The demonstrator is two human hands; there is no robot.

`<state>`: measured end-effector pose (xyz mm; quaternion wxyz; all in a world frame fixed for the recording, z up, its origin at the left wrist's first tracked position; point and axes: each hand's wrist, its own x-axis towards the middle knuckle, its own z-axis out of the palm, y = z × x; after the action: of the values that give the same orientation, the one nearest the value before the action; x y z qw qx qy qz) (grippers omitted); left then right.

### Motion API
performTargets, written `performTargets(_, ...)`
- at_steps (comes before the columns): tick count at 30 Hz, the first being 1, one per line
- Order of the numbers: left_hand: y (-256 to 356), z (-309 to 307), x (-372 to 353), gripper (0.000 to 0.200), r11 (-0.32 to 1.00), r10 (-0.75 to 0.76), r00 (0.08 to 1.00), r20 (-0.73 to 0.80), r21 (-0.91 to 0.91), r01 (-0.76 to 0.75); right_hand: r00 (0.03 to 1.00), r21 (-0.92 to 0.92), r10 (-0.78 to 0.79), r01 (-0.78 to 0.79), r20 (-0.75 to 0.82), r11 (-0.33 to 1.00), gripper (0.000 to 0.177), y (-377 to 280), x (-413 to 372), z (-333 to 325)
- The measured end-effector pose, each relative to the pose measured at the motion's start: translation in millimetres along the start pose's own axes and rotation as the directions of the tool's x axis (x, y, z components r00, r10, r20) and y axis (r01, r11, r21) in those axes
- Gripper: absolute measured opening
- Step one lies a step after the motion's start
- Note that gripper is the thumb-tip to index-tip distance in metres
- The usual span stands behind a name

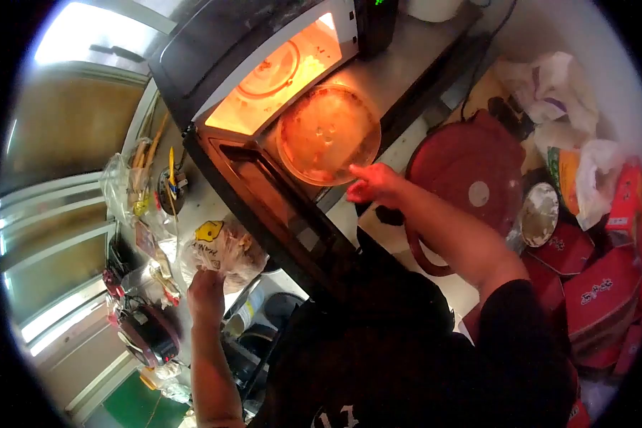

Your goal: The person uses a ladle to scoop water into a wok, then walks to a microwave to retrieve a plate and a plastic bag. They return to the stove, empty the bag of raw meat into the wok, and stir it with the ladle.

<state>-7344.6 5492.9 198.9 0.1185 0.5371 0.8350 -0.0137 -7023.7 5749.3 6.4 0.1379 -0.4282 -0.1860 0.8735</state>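
A round clear glass plate (326,135) lies level in front of the lit, open microwave (225,107), glowing orange in its light. My right hand (378,185) is at the plate's near rim, one finger over the edge and the others curled in. On the left, my left hand (207,285) pinches the near side of a white plastic bag (225,253) with a yellow print. The bag's contents are blurred behind the plastic. Between my two hands, the microwave door (264,192) stands swung out.
A large red round lid or pan (467,178) lies to the right beside my forearm. Farther right are red printed boxes (599,299) and crumpled white bags (595,175). Clutter and a dark red appliance (150,335) line the window side. A cable (488,50) hangs at the back.
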Motion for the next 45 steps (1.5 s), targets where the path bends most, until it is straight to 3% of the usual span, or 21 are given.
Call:
performTargets(1,0.6,0.2,-1.5,0.009,1.000,-0.001,1.000,0.003,0.002,0.001,0.982,-0.272,0.180,-0.189,-0.059,0.944,0.035,-21.2,-19.4,13.6)
performTargets(2,1.7,0.2,-3.9,0.009,1.000,-0.027,1.000,-0.005,-0.009,0.027,0.930,-0.507,0.329,-0.365,-0.162,0.781,0.037,-37.4,-31.8,23.5)
performTargets(3,1.1,0.2,-4.0,0.009,0.998,-0.052,0.999,-0.013,-0.020,0.052,0.993,-0.792,0.069,-0.122,-0.101,0.598,0.035,-48.5,-31.6,29.0)
performTargets(4,-0.6,0.2,-4.0,0.009,0.999,-0.051,0.999,-0.009,-0.017,0.051,0.986,-0.954,-0.158,0.096,0.052,0.283,0.033,-56.6,-25.1,31.5)
performTargets(5,-3.0,-0.2,-5.3,0.009,0.999,-0.044,0.999,0.022,0.008,0.043,0.859,-0.961,-0.485,0.249,0.163,0.118,0.030,-53.6,-8.8,32.6)
performTargets(6,-3.4,-0.8,-5.4,0.009,0.999,-0.036,0.998,0.056,0.033,0.034,0.618,-0.940,-0.732,0.330,0.285,-0.088,0.027,-51.9,11.0,36.8)
performTargets(8,3.5,-4.1,-4.2,0.009,0.998,-0.053,0.996,0.071,0.039,0.050,0.289,-0.783,-0.767,0.469,0.573,-0.409,0.023,-84.0,51.4,60.6)
performTargets(9,5.2,-6.2,-3.4,0.009,0.997,-0.072,0.995,0.075,0.040,0.069,0.295,-0.789,-0.773,0.472,0.562,-0.393,0.023,-91.5,67.2,74.8)
performTargets(13,-4.2,-6.3,-3.8,0.009,0.991,-0.004,0.995,0.103,0.137,-0.010,0.519,-0.875,-0.719,0.397,0.462,-0.276,0.021,-115.6,109.8,122.9)
performTargets(15,-2.6,-4.6,-3.8,0.008,0.996,-0.045,0.996,0.081,0.076,0.039,0.460,-0.856,-0.755,0.450,0.466,-0.254,0.022,-106.1,91.8,114.7)
performTargets(17,-1.2,-3.1,-4.6,0.008,0.999,-0.039,0.998,0.054,0.028,0.037,0.185,-0.824,-0.834,0.367,0.520,-0.432,0.032,-91.4,65.7,88.0)
performTargets(19,-5.9,-0.3,-7.0,0.009,0.999,-0.034,0.999,0.025,-0.018,0.035,-0.003,-0.927,-0.977,0.313,0.215,-0.205,0.043,-67.9,37.7,51.6)
performTargets(21,-17.3,5.4,-8.5,0.008,0.999,0.039,0.999,-0.005,-0.032,-0.039,0.146,-0.897,-0.936,0.269,-0.321,0.350,0.046,-31.2,39.6,13.9)
performTargets(23,-10.2,1.9,-8.3,0.008,0.999,0.013,1.000,-0.006,-0.043,-0.014,0.468,-0.617,-0.631,0.207,-0.619,0.759,0.034,-7.7,33.7,-3.9)
performTargets(24,-8.0,0.1,-6.4,0.007,0.999,-0.009,1.000,-0.003,-0.050,0.009,0.463,-0.621,-0.638,0.214,-0.615,0.754,0.034,-1.5,32.0,-12.3)
performTargets(25,-10.0,1.3,-5.3,0.007,0.999,-0.006,1.000,-0.013,-0.052,0.006,0.716,-0.345,-0.451,0.303,-0.533,0.889,0.030,-0.4,27.1,-15.5)
performTargets(26,-14.0,4.7,-5.2,0.007,0.997,0.010,0.999,-0.033,-0.080,-0.012,0.904,-0.036,-0.271,0.275,-0.330,0.961,0.026,1.8,24.3,-17.0)
performTargets(33,-18.4,9.3,-5.4,0.007,0.995,0.041,0.997,-0.062,-0.085,-0.047,0.913,-0.040,-0.262,0.263,-0.312,0.964,0.020,-2.8,-30.7,-10.1)
performTargets(36,-4.2,-0.3,-4.2,0.005,0.994,-0.068,0.998,-0.002,-0.090,0.068,0.896,-0.020,-0.296,0.307,-0.332,0.951,0.019,-15.6,-50.4,-1.1)
performTargets(38,-5.8,1.0,-4.6,0.005,0.994,-0.037,0.999,-0.025,-0.106,0.034,0.875,0.045,-0.339,0.376,-0.345,0.926,0.014,-25.9,-50.7,9.5)
performTargets(45,-5.1,2.5,-5.3,0.004,0.988,-0.029,0.998,-0.049,-0.151,0.021,0.856,0.208,-0.495,0.516,-0.149,0.831,0.009,-77.4,49.6,63.7)
